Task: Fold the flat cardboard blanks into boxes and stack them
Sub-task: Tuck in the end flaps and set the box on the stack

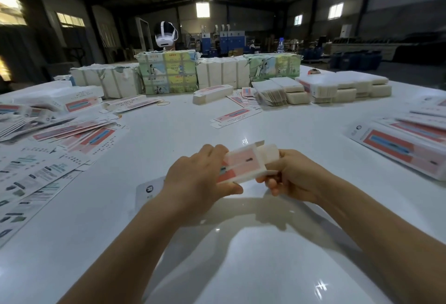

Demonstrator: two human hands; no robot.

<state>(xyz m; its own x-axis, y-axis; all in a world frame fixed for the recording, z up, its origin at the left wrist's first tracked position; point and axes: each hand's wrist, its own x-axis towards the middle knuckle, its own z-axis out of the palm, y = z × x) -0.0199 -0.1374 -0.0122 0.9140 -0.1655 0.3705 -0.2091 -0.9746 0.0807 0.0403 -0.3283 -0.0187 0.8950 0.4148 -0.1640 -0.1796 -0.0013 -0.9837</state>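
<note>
Both forearms are reaching in from the near edge, meeting above the glossy white table [241, 267]; left hand [195, 180] is lying knuckles-up, fingers curled over the top and thumb pressing beneath the near end of a part-folded pink-and-white cardboard box [246, 162]; right hand [293, 175] is pinching the far, white-flapped end, fingers curling under it; box is being held just above the table, tilted; flat printed blanks [72, 134] are lying fanned at left; paper-wrapped bundles [167, 72] are standing along the far edge.
</note>
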